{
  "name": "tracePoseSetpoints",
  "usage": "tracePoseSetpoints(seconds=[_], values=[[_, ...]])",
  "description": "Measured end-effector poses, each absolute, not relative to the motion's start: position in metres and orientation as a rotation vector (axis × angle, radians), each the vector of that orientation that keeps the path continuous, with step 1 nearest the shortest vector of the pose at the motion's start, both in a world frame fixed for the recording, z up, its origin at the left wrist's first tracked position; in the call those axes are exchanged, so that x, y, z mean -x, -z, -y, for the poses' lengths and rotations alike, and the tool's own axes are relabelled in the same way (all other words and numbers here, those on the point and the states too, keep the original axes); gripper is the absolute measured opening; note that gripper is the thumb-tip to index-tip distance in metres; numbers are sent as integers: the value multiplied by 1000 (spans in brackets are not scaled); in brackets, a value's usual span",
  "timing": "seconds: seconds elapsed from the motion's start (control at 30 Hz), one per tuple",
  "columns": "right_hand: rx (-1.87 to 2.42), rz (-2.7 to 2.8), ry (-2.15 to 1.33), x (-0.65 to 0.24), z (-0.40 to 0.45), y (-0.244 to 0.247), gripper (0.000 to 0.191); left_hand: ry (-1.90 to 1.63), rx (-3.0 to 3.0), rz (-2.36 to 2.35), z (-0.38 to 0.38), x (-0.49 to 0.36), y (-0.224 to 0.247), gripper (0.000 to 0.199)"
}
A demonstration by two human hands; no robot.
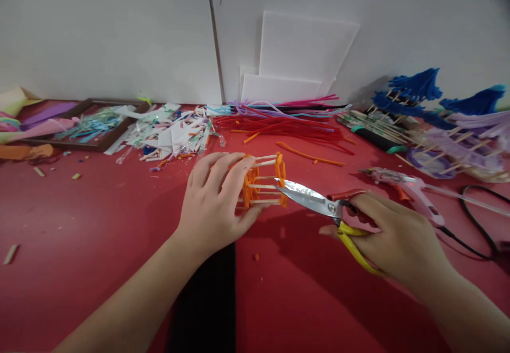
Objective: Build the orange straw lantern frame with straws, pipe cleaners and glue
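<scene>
My left hand (pixel 219 193) is wrapped round a small frame of wooden sticks and orange pipe cleaners (pixel 281 175), held just above the red table. Its left part is hidden behind my fingers. In my right hand (pixel 394 225) is a pair of scissors (pixel 306 196) with one red and one yellow handle. The blades look nearly closed, and their tips point left at the frame's right-hand orange ring. Whether the tips touch the ring or the sticks, I cannot tell.
A pink glue gun (pixel 414 188) with its cord lies right. Red pipe cleaners (pixel 279 127) and a pile of scraps (pixel 175 132) line the back. Blue and lilac stick models (pixel 414 90) stand back right. White boards (pixel 306 47) lean on the wall. A brown frame (pixel 71 143) lies left.
</scene>
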State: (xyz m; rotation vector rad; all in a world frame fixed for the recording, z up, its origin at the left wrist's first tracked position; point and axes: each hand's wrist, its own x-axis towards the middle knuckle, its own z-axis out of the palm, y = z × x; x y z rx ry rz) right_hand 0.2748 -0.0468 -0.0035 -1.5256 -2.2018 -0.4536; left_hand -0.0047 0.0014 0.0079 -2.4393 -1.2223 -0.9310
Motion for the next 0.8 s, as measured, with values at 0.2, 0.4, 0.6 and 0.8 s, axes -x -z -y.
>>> tracePoseSetpoints(seconds=[0.2, 0.4, 0.6, 0.8], values=[[1502, 2237, 390, -274, 46, -1, 57, 942, 2477, 1135, -4, 6, -10, 58], [1426, 2271, 194, -272, 49, -3, 65, 934, 2524, 1124, -5, 6, -11, 60], [1427, 2269, 187, -268, 56, -7, 64, 977, 2537, 1096, -4, 5, -11, 58], [1418, 2254, 203, -265, 58, -4, 64, 985, 2533, 1087, -4, 6, -12, 58]])
